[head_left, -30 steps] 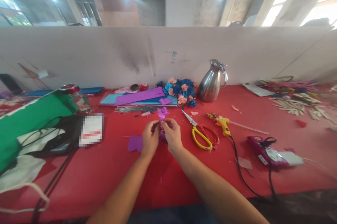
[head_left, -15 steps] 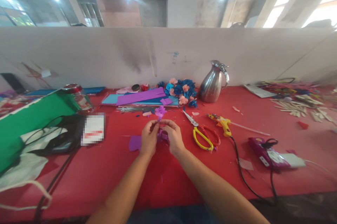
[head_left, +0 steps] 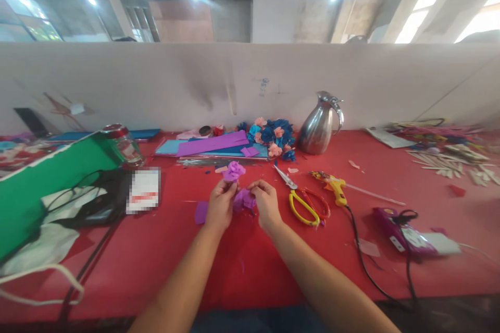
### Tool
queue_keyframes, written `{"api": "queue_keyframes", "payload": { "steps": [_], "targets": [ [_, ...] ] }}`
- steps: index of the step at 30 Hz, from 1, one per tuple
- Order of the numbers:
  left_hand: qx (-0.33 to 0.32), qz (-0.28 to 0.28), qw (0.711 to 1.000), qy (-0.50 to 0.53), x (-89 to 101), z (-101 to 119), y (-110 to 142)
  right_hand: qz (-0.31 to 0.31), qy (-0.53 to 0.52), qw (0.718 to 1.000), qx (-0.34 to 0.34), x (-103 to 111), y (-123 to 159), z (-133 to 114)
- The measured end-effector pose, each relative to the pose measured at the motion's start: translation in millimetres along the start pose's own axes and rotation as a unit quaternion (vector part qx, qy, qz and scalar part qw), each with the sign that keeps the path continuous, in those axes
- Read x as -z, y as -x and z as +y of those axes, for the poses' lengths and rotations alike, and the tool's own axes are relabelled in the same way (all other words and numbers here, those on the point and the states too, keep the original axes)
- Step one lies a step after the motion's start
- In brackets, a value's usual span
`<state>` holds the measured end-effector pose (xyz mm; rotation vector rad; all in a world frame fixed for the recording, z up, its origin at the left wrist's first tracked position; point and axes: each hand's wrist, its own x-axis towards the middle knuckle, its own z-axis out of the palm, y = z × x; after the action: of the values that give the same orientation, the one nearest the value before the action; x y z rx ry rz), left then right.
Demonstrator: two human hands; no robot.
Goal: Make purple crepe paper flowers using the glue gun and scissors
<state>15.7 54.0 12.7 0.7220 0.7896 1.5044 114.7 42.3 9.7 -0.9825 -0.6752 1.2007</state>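
Observation:
My left hand (head_left: 219, 205) pinches the base of a purple paper flower (head_left: 233, 171), which stands up above its fingers. My right hand (head_left: 266, 204) is closed on crumpled purple paper (head_left: 244, 199) that runs between the two hands. Both hands hover just above the red table (head_left: 242, 270), near its middle. A flat scrap of purple paper (head_left: 200, 212) lies on the table left of my left hand.
Yellow and red scissors (head_left: 303, 204) and a yellow glue gun (head_left: 335, 187) with a black cord lie to the right. Behind are coloured paper sheets (head_left: 213, 144), finished paper flowers (head_left: 271, 136) and a steel jug (head_left: 319, 125). A green board (head_left: 42, 179) and a black bag (head_left: 94, 202) fill the left.
The purple flower has become rounder and fuller above my left hand. My right hand has drawn a little to the right, pulling the purple paper out between the hands.

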Motion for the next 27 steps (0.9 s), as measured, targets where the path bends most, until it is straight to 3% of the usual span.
{"api": "queue_keyframes", "payload": {
  "steps": [10,16,18,20,23,27],
  "targets": [
    [-0.021,-0.025,0.999,0.010,4.8,-3,-3,0.052,0.036,0.998,0.030,22,-21,-11],
    [-0.078,0.003,0.995,0.069,19.4,17,-17,0.054,0.183,0.977,0.093,32,-26,-15],
    [-0.089,0.015,0.993,0.078,26.0,24,-21,0.023,0.289,0.946,0.141,36,-27,-15],
    [-0.094,0.019,0.992,0.085,31.0,30,-24,-0.008,0.404,0.899,0.172,38,-27,-14],
    [-0.087,0.026,0.992,0.089,33.8,31,-25,-0.043,0.537,0.826,0.164,34,-24,-9],
    [-0.061,0.013,0.996,0.064,29.1,24,-22,-0.088,0.636,0.751,0.156,19,-19,3]
  ]
}}
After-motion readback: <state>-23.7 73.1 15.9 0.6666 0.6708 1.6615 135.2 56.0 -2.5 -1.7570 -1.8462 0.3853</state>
